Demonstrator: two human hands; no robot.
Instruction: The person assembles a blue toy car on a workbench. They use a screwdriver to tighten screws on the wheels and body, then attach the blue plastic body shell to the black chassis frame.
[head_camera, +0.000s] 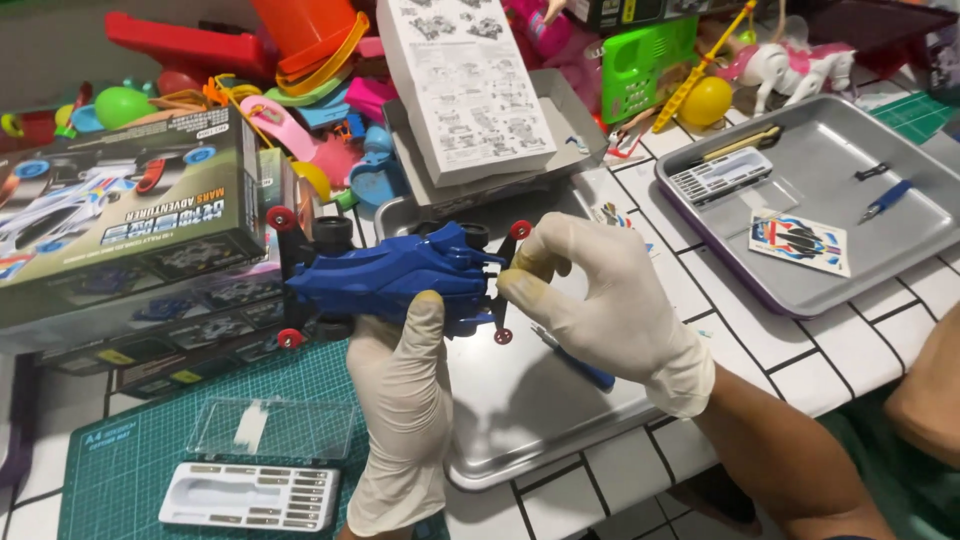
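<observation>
white tiled table (800, 350), grid of dark grout lines, filling the field from centre out to 3 and 6 o'clock. at 9 o'clock, a stack of printed model-car boxes (120, 215); at 12 o'clock, a heap of bright plastic toys (300, 60) with an open grey box (580, 110) and a folded instruction sheet (465, 85) propped on it. at 2 o'clock, a metal tray (900, 240) holding a sticker sheet (800, 242), a small blue tool (885, 200) and a clear parts case (720, 175). at 1 o'clock, a white and pink toy horse (790, 65) beside a yellow ball (706, 100). at 7 o'clock, a green cutting mat (130, 470) carrying a white tool case (250, 495) and its clear lid (272, 428). a second metal tray (520, 410) lies at centre, beneath the hands, with a blue pen-like tool (580, 365) on it.

blue toy car (395, 275) — held in the air just left of centre, above the second tray, black wheels and small red rollers at its corners. left hand (400, 400), white glove, rises from 6 o'clock and grips the car from below, thumb up against the near side. right hand (610, 300), white glove, enters from 4 o'clock — fingers narrowed to a pinch on the car's right end, near the red rollers.
</observation>
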